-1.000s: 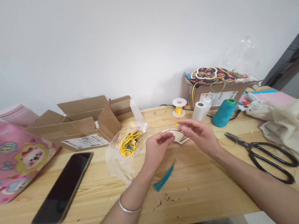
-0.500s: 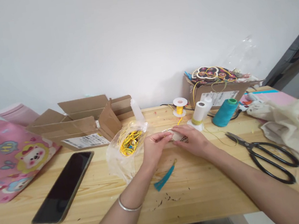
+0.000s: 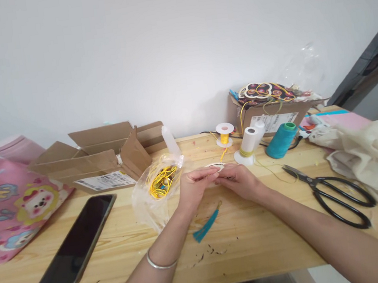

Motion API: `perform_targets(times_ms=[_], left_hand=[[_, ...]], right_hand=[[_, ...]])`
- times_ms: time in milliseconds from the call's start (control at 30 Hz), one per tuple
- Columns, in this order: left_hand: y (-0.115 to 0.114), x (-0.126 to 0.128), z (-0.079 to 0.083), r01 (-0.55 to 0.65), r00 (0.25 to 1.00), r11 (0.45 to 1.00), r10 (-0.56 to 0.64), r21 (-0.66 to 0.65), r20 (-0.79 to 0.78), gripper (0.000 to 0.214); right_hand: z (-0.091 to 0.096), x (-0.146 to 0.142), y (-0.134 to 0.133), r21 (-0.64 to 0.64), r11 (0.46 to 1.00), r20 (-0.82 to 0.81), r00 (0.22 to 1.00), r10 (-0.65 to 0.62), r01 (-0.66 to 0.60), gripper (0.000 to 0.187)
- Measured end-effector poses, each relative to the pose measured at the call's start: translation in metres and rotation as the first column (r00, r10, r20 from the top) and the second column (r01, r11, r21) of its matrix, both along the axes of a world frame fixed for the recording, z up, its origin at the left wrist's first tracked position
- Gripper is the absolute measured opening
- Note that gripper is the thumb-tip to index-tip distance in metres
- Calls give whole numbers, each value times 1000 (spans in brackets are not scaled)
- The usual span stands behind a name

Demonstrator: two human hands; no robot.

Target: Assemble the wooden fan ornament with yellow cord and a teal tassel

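Note:
Between my two hands is a small flat pale piece with a dark line near its edge (image 3: 218,166), mostly covered by fingers. My left hand (image 3: 196,184) pinches its left side between thumb and fingers. My right hand (image 3: 238,180) grips its right side, fingers curled close to the left fingertips. A yellow twisted cord (image 3: 223,154) runs from just behind the piece toward a white spool of yellow thread (image 3: 224,137). On the table below my hands lies a teal tassel (image 3: 206,226). Left of my hands, a clear plastic bag (image 3: 144,203) holds tangled yellow cords (image 3: 162,182).
Black-handled scissors (image 3: 338,193) and cream cloth (image 3: 362,160) lie at right. Behind stand a teal thread cone (image 3: 281,140), a white spool (image 3: 249,143) and a filled carton (image 3: 273,119). At left are an open cardboard box (image 3: 84,167), a phone (image 3: 78,239) and a pink bag (image 3: 5,203).
My right hand has turned and curled its fingers in, covering more of the pale piece, whose dark printed side no longer shows. The view has shifted slightly.

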State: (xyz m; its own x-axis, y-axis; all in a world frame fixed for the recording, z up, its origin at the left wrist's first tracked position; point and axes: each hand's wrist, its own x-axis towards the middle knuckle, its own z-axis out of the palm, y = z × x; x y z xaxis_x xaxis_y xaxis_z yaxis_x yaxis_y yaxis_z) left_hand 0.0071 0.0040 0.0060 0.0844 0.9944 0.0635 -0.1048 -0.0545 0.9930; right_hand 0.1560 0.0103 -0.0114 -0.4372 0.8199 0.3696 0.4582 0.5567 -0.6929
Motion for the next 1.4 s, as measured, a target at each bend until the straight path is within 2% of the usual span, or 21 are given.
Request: perform_targets(times_ms=[167,367,500,567,633,700,800,900,1033,1400], left_hand=[[1,0,-1,-25,999,998,27,-58,26,12],[1,-1,-2,-24,997,997,30,-79,69,15],[4,-6,-1,-50,947,989,91,-139,309,30],[5,-7,-1,0,919,980,78,-198,385,29],[4,-6,-1,111,929,969,-23,-220,368,27],[2,-3,-2,217,937,959,-152,-185,314,23],[0,1,-4,257,948,962,-233,-89,219,13],[0,2,-7,208,965,976,-194,-61,178,12],[1,0,-9,151,973,984,-131,-90,191,14],[2,1,-9,80,971,987,-46,-137,234,16]], right_hand=[[1,-1,-2,-88,996,-81,996,-34,27,17],[7,-4,-6,-297,955,-290,950,-118,28,18],[10,-3,-5,-402,915,-340,923,-180,31,21],[10,-2,-4,-429,903,-376,905,-199,20,21],[9,-1,-3,-443,896,-407,891,-200,-2,21],[8,-1,-3,-450,893,-425,885,-192,-23,20],[7,-1,-2,-447,894,-437,881,-181,-39,19],[6,-1,-3,-443,896,-411,896,-170,-33,20],[6,-2,-4,-424,906,-355,920,-167,1,22],[9,0,-3,-390,920,-310,936,-167,35,22]])
